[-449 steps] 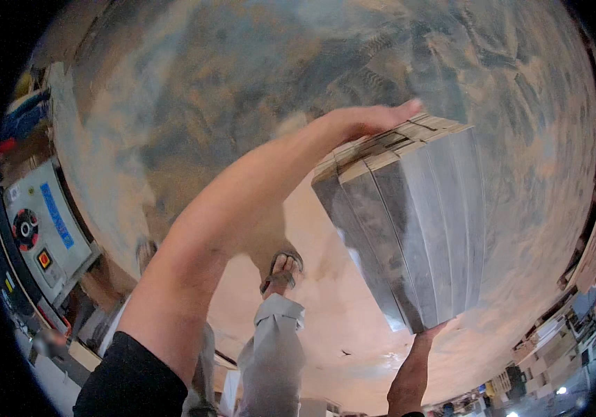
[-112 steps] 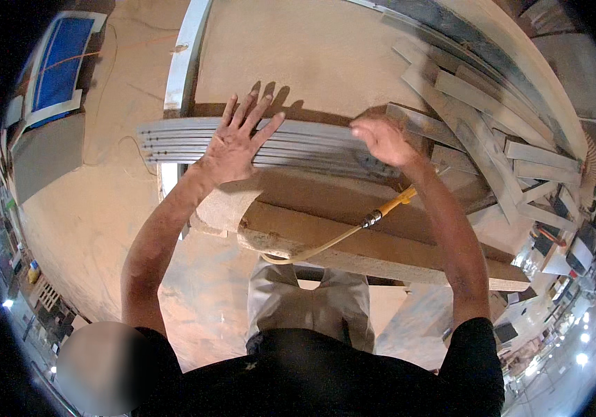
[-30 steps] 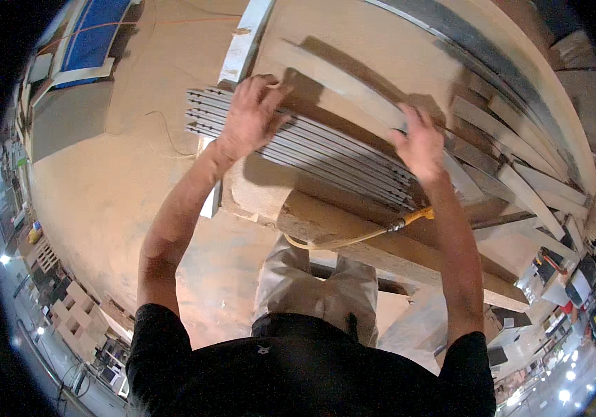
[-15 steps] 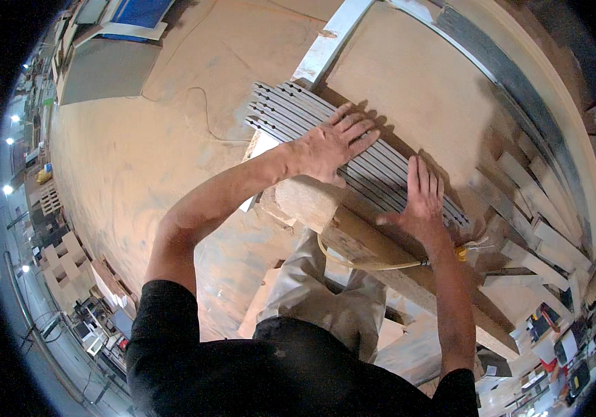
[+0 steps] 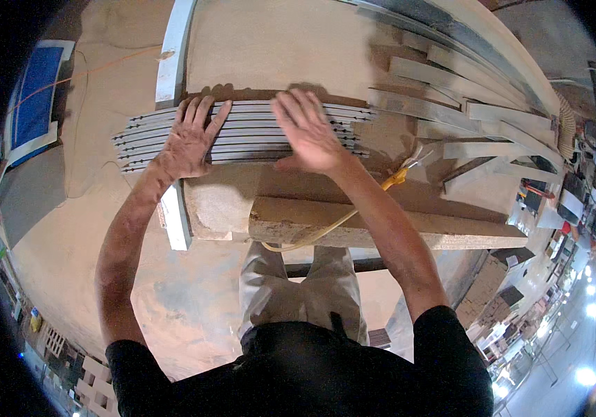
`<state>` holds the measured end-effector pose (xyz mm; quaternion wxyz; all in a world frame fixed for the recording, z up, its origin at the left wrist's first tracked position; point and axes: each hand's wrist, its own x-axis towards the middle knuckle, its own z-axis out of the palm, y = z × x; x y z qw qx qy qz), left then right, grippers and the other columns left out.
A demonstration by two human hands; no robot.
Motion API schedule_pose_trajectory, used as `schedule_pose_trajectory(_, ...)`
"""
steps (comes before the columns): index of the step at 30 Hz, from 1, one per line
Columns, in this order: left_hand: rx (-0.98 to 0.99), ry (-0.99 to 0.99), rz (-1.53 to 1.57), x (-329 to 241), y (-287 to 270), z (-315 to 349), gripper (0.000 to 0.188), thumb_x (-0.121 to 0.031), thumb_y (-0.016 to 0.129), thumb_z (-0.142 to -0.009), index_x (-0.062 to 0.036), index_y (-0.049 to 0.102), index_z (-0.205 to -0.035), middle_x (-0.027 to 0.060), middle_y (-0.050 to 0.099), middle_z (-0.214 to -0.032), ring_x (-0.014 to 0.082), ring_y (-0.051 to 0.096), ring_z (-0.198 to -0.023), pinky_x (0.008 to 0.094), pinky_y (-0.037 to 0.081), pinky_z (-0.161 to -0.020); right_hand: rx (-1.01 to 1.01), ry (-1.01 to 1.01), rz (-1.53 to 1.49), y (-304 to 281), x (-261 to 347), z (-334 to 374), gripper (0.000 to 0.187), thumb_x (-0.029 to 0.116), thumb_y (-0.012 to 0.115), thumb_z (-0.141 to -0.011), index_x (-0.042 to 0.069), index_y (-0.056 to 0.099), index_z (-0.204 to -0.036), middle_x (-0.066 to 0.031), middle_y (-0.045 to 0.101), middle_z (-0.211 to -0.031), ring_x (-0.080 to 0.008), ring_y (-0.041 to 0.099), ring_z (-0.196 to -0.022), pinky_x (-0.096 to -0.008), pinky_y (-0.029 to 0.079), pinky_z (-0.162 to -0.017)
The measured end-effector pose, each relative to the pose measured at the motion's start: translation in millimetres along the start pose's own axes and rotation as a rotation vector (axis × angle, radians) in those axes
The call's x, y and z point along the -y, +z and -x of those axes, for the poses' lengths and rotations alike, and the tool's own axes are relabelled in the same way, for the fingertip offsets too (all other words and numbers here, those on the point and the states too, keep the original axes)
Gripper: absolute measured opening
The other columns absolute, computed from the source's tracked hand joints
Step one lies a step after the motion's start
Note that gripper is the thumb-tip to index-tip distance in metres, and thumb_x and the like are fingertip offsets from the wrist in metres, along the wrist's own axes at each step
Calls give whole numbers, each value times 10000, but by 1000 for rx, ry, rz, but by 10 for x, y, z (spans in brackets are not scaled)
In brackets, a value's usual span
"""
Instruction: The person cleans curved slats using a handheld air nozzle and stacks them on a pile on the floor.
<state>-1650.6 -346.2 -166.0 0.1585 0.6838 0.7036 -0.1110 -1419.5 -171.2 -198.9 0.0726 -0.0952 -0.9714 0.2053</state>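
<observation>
A row of thin grey slats lies side by side across the dusty work surface, dark notches showing near both ends. My left hand rests on the slats toward their left part, palm down with fingers spread over the far edge. Farther right, my right hand lies flat on the same slats, its fingers pointing away from me and the thumb out to the left. Between the two hands the middle of the slats shows. The slats' left ends overhang a white bar.
A thick wooden beam runs along the near side. A yellow air gun with a pale hose lies right of my right hand. Several loose wood strips are scattered at the right. A blue panel stands far left.
My view has turned, so the slats now run nearly level across it. Both hands stay on the slats; my left hand is now nearer their left ends.
</observation>
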Motion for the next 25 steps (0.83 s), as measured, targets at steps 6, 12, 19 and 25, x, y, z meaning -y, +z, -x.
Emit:
schedule_pose_trajectory(6, -197, 60, 66, 85, 50, 160, 1281, -499, 902, -552, -98, 223, -1561, 265, 230, -1558, 427, 217, -1456, 562, 149, -1215, -501, 850, -708, 40, -629, 1189, 723, 472, 551, -983, -46, 383, -1459, -189, 460, -1444, -308, 445, -1327, -402, 297, -1148)
schedule_pose_trajectory(12, -685, -519, 497, 1222, 588, 1040, 937, -700, 426, -916, -58, 214, -1564, 240, 172, -1611, 379, 153, -1498, 462, 151, -1211, -671, 820, -831, 496, -747, 1106, 575, 370, 441, -1048, -21, 385, -1465, -131, 435, -1469, -254, 390, -1362, -364, 294, -1138)
schedule_pose_trajectory(19, -622, -507, 1558, 1612, 1045, 1312, 877, -669, 310, -991, -34, 147, -1574, 169, 194, -1623, 276, 233, -1481, 385, 178, -1201, -478, 789, -689, 452, -238, 857, 657, 475, 346, -1057, 39, 279, -1543, -146, 270, -1595, -276, 225, -1472, -404, 156, -1202)
schedule_pose_trajectory(25, -547, -545, 1667, 1710, 1483, 1104, 863, -651, 360, -989, -35, 186, -1567, 149, 320, -1579, 264, 305, -1451, 359, 177, -1207, -442, 754, -587, 484, -410, 1017, 642, 418, 428, -1050, 39, 275, -1544, -131, 260, -1610, -290, 213, -1487, -400, 157, -1213)
